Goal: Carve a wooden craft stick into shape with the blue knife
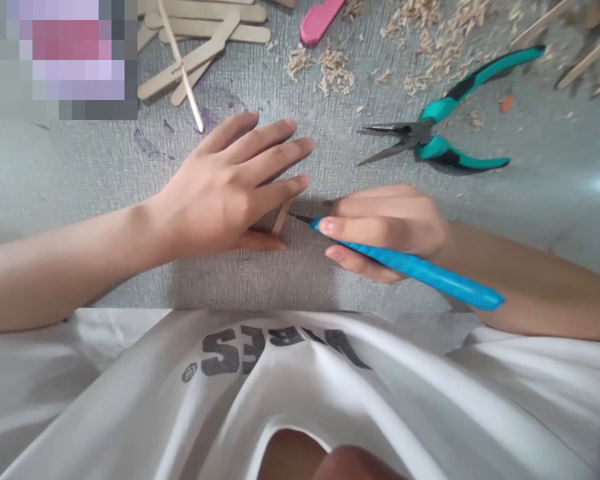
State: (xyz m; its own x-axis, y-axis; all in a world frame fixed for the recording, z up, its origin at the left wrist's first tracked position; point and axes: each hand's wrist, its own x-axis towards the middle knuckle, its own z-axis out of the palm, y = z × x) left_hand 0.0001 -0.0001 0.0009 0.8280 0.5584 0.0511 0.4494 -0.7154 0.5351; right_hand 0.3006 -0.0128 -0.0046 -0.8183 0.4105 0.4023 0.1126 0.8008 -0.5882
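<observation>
My left hand (235, 180) lies palm down on the grey table with its fingers spread. Its index finger and thumb hold the two ends of a short piece of wooden craft stick (281, 219) against the surface; part of that piece is hidden under the hand. In my right hand (390, 230) is a slim blue-handled tool (425, 270) that looks like a craft knife, gripped like a pen. Its thin dark tip points left and meets, or nearly meets, the right edge of the wood; contact is hard to tell.
Teal-and-black needle-nose pliers (420, 133) lie with jaws apart beyond my right hand. Several craft sticks (205, 60) overlap at the upper left. Wood shavings (335, 70) scatter across the back, near a pink object (320, 23). More wooden pieces (587, 60) lie at the upper right.
</observation>
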